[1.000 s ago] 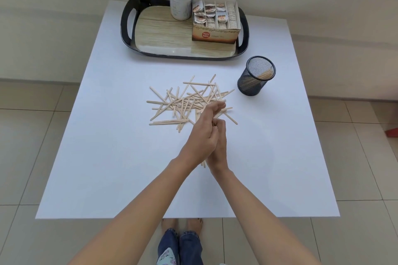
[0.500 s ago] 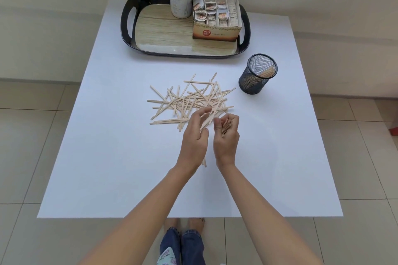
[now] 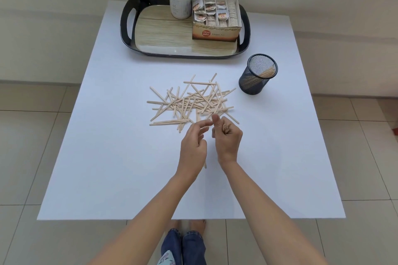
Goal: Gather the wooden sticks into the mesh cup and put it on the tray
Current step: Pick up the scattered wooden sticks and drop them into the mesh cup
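Note:
A loose pile of wooden sticks [image 3: 189,101] lies in the middle of the white table. My right hand [image 3: 228,137] is closed around a small bundle of sticks held upright, their ends showing at the top of the fist and one tip poking out below near the wrist. My left hand [image 3: 193,144] hovers just left of it with fingers apart and the forefinger stretched toward the right thumb, holding nothing that I can see. The black mesh cup [image 3: 257,74] stands to the right of the pile with a few sticks inside. The black-rimmed tray [image 3: 127,34] sits at the table's far edge.
On the tray stand a white lidded jar [image 3: 180,0] and an open box of tea sachets [image 3: 216,20]; the tray's wood-patterned left part is bare. The white table [image 3: 107,157] stands on a tiled floor, and my feet show below its near edge.
My hands were clasped together over the pile's near edge; they have since drawn back and parted. The right hand keeps a bundle of sticks, and the left hand has let go.

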The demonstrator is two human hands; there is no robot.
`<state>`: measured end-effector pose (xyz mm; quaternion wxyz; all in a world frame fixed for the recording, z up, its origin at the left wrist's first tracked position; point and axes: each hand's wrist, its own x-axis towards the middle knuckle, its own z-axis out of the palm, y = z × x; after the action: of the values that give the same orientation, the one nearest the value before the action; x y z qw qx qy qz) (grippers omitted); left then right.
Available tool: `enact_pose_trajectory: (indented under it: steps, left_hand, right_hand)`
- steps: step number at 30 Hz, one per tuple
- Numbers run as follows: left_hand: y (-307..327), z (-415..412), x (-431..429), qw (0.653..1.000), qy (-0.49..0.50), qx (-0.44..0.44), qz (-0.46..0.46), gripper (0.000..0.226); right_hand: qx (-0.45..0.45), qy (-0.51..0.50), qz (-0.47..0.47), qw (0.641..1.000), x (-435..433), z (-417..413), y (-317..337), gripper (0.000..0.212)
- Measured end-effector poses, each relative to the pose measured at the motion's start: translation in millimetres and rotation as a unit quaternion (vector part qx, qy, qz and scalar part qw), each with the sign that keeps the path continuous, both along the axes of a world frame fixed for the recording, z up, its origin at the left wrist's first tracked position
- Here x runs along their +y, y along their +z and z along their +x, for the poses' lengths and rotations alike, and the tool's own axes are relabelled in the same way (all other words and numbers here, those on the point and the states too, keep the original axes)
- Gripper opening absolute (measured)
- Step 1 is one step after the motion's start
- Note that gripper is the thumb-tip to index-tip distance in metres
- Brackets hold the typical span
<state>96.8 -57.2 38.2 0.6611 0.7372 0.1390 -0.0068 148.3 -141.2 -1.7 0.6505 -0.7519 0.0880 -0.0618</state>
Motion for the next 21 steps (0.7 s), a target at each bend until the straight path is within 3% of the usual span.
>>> enact_pose_trajectory:
  steps: [7,11,15,18,21]
  left_hand:
    - [-7.3,-2.5,-1.9,1.000,-0.003,0.024,0.004,0.056]
    - [-6.9,-2.1,-3.5,0.999,-0.011,0.043,-0.007,0.053]
    - [-4.8,-4.1,-3.4,0.992,-0.099,0.081,-0.006,0.055]
    - [-0.3,-3.9,-3.6,0.986,-0.135,0.095,-0.010,0.038]
    - [2.7,-2.1,-3.3,0.987,-0.139,0.083,0.009,0.020]
  right_hand:
    - [0.039,0.004,-0.012,0.999,0.0,-4.9,-0.9,0.064]
    - [0.074,-0.033,0.060,0.995,-1.1,-4.4,9.1,0.065]
    - [0.071,-0.012,0.152,0.986,-1.6,-7.7,26.3,0.062]
    - [0.073,0.021,0.179,0.981,0.3,-13.4,36.3,0.055]
    - [0.107,0.038,0.145,0.983,-0.6,-15.2,40.6,0.055]
